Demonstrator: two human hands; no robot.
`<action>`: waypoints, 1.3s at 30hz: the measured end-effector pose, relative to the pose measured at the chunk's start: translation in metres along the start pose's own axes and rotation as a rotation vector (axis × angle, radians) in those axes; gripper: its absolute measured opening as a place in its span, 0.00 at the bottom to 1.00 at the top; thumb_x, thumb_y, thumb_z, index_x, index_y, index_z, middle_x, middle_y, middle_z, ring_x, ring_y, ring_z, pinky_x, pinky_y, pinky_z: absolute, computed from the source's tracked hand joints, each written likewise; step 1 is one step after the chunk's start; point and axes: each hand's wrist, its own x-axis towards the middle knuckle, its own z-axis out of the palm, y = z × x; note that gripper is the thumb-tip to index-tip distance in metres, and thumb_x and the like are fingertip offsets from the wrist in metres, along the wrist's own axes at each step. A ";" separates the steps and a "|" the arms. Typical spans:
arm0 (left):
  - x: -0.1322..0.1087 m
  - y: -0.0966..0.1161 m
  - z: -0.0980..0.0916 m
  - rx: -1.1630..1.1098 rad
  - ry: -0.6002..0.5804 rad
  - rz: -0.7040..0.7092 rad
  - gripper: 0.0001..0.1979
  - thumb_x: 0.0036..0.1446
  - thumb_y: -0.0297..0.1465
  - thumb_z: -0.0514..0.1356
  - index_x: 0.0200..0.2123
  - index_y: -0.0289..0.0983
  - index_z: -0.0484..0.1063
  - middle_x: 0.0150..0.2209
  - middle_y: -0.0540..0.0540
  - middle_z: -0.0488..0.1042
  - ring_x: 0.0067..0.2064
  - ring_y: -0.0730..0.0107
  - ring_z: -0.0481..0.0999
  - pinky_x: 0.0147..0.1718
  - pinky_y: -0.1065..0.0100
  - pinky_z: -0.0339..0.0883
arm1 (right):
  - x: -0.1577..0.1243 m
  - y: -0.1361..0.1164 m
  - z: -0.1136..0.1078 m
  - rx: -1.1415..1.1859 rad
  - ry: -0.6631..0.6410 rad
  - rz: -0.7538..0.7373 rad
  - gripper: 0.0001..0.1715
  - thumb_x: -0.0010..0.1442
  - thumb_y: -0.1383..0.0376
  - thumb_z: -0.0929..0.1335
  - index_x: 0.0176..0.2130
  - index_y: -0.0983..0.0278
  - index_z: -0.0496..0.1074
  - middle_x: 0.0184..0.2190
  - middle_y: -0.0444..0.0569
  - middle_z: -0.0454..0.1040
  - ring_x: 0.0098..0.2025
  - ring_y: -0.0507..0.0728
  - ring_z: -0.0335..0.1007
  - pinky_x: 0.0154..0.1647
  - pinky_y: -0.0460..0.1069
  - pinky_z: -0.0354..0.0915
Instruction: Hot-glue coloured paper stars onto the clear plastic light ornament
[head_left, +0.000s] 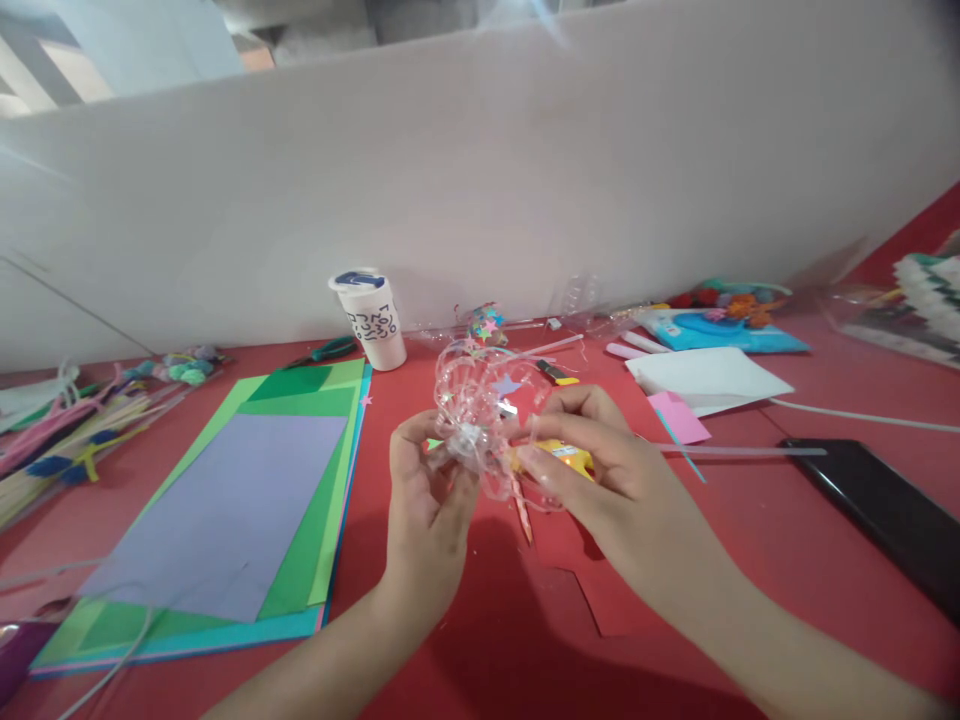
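Note:
A looped bundle of clear pinkish plastic strips [459,385], gathered at a whitish middle, is held up above the red table. My left hand [427,475] is closed on its left lower side, with the fingertips partly hidden behind the loops. From the right, my right hand [600,455] pinches at the bundle's right edge with thumb and fingers. A yellow object [574,457] shows just behind the right fingers; whether it is touched I cannot tell. Below the bundle lies a pink patterned pencil [521,510]. A lilac paper star [507,384] shows behind the loops.
Stacked coloured paper [225,500] lies left, with a white lidded cup [373,325] behind it. A black phone-like slab [885,520], a white sheet [709,380] and a blue packet [720,332] are at right. A yellow-black cutter [555,373] lies beyond the hands.

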 end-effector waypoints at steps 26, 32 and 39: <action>0.003 -0.005 0.000 0.035 0.076 0.031 0.14 0.52 0.28 0.62 0.39 0.42 0.61 0.38 0.50 0.65 0.34 0.75 0.69 0.35 0.70 0.66 | -0.001 0.001 0.006 -0.081 -0.033 -0.052 0.15 0.59 0.63 0.63 0.42 0.57 0.76 0.42 0.50 0.64 0.44 0.58 0.67 0.43 0.56 0.69; 0.003 -0.010 -0.001 0.019 0.041 0.048 0.13 0.54 0.28 0.62 0.39 0.42 0.61 0.40 0.50 0.64 0.36 0.74 0.69 0.37 0.70 0.64 | 0.000 0.001 0.007 0.019 -0.040 0.076 0.13 0.58 0.60 0.65 0.42 0.57 0.75 0.43 0.49 0.64 0.40 0.57 0.68 0.39 0.54 0.70; 0.004 -0.009 -0.002 0.016 0.046 0.032 0.13 0.54 0.27 0.61 0.39 0.42 0.61 0.38 0.51 0.65 0.34 0.75 0.70 0.36 0.70 0.66 | 0.000 0.003 0.008 0.035 -0.070 0.125 0.13 0.57 0.62 0.65 0.42 0.55 0.75 0.43 0.47 0.64 0.38 0.55 0.67 0.41 0.54 0.67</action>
